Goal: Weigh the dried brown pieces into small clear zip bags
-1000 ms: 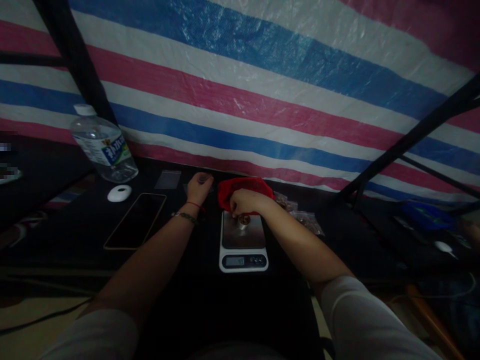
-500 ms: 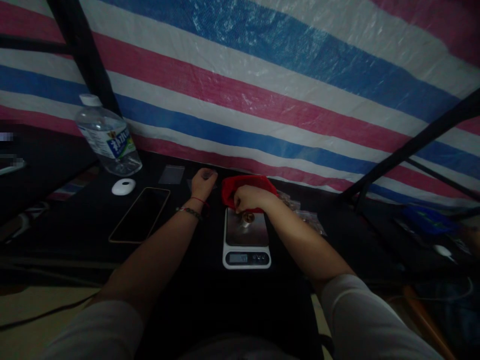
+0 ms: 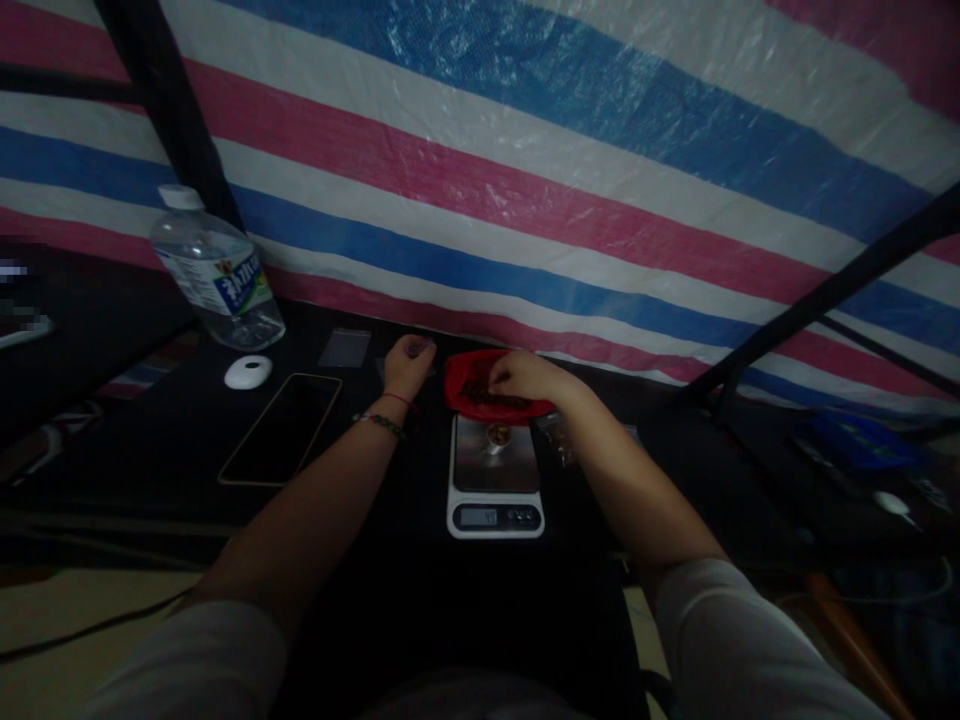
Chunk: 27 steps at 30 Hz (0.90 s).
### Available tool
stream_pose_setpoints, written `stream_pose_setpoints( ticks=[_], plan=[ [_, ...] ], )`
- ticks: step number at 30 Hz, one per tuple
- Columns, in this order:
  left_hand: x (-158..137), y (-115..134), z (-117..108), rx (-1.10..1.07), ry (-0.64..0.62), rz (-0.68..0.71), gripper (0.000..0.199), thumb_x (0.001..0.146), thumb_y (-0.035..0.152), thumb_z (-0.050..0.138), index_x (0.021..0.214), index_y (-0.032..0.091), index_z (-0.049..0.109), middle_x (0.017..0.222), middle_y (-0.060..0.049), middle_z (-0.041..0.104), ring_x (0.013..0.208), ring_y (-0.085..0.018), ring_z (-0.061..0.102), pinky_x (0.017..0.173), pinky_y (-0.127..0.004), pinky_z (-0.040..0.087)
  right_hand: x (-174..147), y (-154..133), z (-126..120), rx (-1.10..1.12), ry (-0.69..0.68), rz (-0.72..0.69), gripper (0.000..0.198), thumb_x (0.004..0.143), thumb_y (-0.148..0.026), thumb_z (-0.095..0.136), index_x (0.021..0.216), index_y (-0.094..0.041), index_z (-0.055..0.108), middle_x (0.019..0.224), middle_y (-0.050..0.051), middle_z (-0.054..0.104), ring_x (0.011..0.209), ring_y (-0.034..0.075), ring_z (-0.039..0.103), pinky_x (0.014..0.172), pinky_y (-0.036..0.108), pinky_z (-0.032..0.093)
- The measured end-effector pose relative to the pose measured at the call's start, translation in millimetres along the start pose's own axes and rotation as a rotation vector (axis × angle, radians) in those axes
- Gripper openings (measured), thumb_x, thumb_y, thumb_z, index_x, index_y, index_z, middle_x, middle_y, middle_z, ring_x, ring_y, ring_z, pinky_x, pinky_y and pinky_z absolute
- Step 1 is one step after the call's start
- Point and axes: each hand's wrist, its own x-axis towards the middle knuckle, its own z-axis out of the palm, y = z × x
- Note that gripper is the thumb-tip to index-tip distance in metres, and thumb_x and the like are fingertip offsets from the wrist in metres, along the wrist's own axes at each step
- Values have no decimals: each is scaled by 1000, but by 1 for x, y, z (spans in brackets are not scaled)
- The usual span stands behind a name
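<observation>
My left hand (image 3: pixel 409 365) is closed at the back of the table, fingers curled on a small clear plastic bag (image 3: pixel 425 348) that shows only in part. My right hand (image 3: pixel 523 377) reaches over a red tray (image 3: pixel 465 375) with its fingertips pinched together above small dark pieces (image 3: pixel 480 392); whatever is between them is too small to tell. Just in front of the tray stands a white kitchen scale (image 3: pixel 496 500) with a metal plate and a lit display. On the plate sits a small cup (image 3: pixel 496 440) holding brownish pieces.
A phone (image 3: pixel 281 430), a white rounded case (image 3: pixel 248 372), a flat clear bag (image 3: pixel 346 348) and a large plastic bottle (image 3: pixel 225 280) are on the left. Filled clear bags (image 3: pixel 556 440) lie partly beneath my right forearm. Striped sheeting (image 3: pixel 525 200) hangs behind the table.
My right hand has moved from above the cup, up and to the right over the red tray, uncovering the dark pieces. My left hand stays in place.
</observation>
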Motion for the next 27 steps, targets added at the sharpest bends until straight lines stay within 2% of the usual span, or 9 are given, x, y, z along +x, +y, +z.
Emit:
stream_pose_setpoints(
  ticks=[3,7,11,15,20,27],
  plan=[
    [1,-2,1,-1,-8,3,23,71,36,63,85,18,65,85,-5,69,80,-18,63,76,-29,48,-2,-3,10,35,-128,-29,23,76,-30,61,86,-16,75,76,4,71,63,12,59,58,21,37],
    [4,-8,2,13,5,2,24,70,38,63,85,18,65,86,-5,69,82,-19,63,78,-30,48,6,-1,26,74,-249,10,23,72,-32,63,82,-15,75,69,3,70,57,11,57,54,20,36],
    [5,-9,2,-2,0,-7,25,70,38,62,86,18,65,86,-5,68,82,-19,63,77,-30,48,13,2,37,129,-275,15,24,68,-34,67,82,-16,75,69,2,70,55,11,57,50,20,35],
    [5,-7,1,14,0,-22,25,70,38,62,86,19,65,86,-5,68,83,-19,63,78,-30,47,14,1,37,146,-305,-11,22,63,-30,71,81,-16,74,68,1,70,56,10,57,51,18,35],
    [5,-7,0,11,6,-31,26,70,40,62,85,19,65,84,-4,68,81,-19,62,75,-29,47,12,1,32,222,-316,-25,24,69,-34,66,82,-15,73,66,1,68,53,9,56,49,19,36],
    [3,0,0,-26,7,-49,23,69,37,63,84,18,65,84,-4,68,80,-18,62,77,-29,47,15,9,38,256,-396,-52,22,63,-25,68,82,-16,73,64,-2,67,54,8,55,51,18,36]
  ],
)
